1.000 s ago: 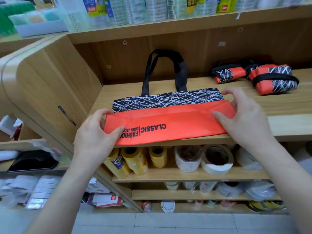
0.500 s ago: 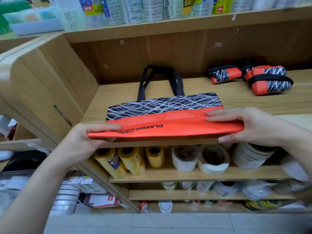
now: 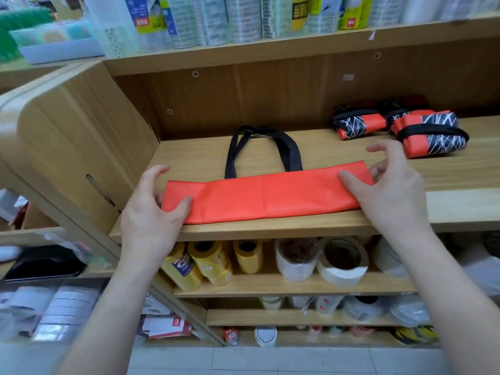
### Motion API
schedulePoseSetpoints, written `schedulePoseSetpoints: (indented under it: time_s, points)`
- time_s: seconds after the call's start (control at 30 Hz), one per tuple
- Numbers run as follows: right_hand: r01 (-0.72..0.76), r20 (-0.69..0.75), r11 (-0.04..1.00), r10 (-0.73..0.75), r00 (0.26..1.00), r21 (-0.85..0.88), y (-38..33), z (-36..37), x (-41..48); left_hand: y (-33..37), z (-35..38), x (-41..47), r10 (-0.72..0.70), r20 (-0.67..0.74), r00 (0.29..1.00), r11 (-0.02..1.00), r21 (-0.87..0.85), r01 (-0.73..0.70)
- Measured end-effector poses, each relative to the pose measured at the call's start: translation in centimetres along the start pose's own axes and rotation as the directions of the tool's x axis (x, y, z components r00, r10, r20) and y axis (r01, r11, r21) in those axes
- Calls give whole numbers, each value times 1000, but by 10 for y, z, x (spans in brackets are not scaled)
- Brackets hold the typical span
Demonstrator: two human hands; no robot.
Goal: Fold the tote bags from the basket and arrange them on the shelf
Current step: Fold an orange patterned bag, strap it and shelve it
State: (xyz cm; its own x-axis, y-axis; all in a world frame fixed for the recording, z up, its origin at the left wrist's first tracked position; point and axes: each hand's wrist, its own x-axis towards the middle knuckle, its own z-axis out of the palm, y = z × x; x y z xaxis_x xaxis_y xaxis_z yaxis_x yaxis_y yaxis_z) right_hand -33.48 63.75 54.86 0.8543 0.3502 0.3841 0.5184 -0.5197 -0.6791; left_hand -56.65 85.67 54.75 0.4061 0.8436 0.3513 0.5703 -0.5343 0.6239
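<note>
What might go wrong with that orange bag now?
The folded tote bag lies right at the front edge of the shelf; it might slip off if the left hand and right hand let go. The fold may spring open too. Its black handles stick out behind and might snag.

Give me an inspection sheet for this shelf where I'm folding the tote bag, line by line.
Surface: wooden shelf; the bag lies near its front edge.
Job's things: tote bag folded into a long orange strip, black handles pointing to the back; folded bags at the right rear, bound with black straps.
Clutter: nothing seen.
Grippers: left hand pinches the strip's left end, right hand pinches its right end, thumbs on top.
Cables: nothing seen.
Surroundings: tape rolls on the shelf below; packaged goods on the shelf above.
</note>
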Motion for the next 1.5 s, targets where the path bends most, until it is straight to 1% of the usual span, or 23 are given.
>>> schedulePoseSetpoints:
  time_s: [0.07,0.13,0.23,0.3,0.37,0.47,0.53,0.6,0.67,0.7,0.77,0.8,0.83,0.9,1.0,1.07,1.13,1.23,1.3,1.37,1.43,1.47,1.5]
  points:
    - [45,-8,994,-46,999,-101,0,3,-3,-5,1,4,137,44,990,986,88,-140]
    - [74,-3,973,-77,997,-217,3,6,-3,-9,2,5,259,192,947,954,106,-282]
    - [81,79,942,-58,995,-326,2,4,1,-12,-8,6,266,429,863,942,76,-328]
    - [89,171,909,-20,985,-406,-3,-1,3,-18,-20,6,268,530,804,916,119,-383]
    - [112,240,856,15,971,-506,-12,-3,2,-22,-27,3,315,539,781,883,135,-449]
    - [176,287,768,11,958,-616,-24,5,-3,-28,-29,-5,443,470,764,814,146,-562]
    - [241,272,825,-111,956,-511,-30,15,-7,-31,-33,-10,476,439,762,808,124,-577]
    - [381,275,900,-318,907,-213,-37,24,-13,-33,-36,-16,503,426,752,800,100,-592]
    - [471,410,879,-455,791,68,-47,29,-20,-32,-41,-23,518,375,769,819,42,-572]
    - [472,525,871,-467,712,135,-51,29,-25,-29,-45,-26,513,330,793,843,-19,-537]
    - [471,717,874,-405,567,122,-57,23,-29,-21,-55,-29,486,224,844,872,-189,-452]
    - [494,754,865,-384,533,92,-59,20,-30,-15,-60,-30,480,183,858,863,-273,-425]
    - [520,759,852,-382,527,67,-61,19,-32,-8,-63,-31,476,153,866,846,-347,-404]
    - [548,687,835,-422,591,41,-64,22,-39,6,-64,-30,446,146,883,809,-488,-328]
    - [506,504,850,-504,701,146,-64,35,-47,25,-51,-28,389,268,881,786,-595,-167]
    - [435,428,866,-500,753,247,-60,40,-48,31,-35,-24,354,353,866,837,-534,-124]
    - [373,387,889,-453,803,266,-57,42,-50,34,-18,-22,281,365,887,905,-407,-120]
    - [290,304,921,-364,881,260,-55,45,-54,41,2,-24,215,256,943,967,-192,-168]
    - [225,281,932,-306,910,284,-57,46,-55,44,11,-25,199,211,957,979,-91,-183]
    - [164,303,947,-248,920,276,-59,46,-54,43,15,-23,242,164,957,968,27,-249]
    - [150,331,962,-222,917,229,-62,45,-53,39,15,-19,419,99,903,889,158,-430]
    - [161,348,967,-223,911,196,-62,45,-52,37,15,-16,527,98,844,823,189,-536]
    - [172,365,972,-220,905,161,-62,44,-50,34,14,-14,621,145,770,747,189,-638]
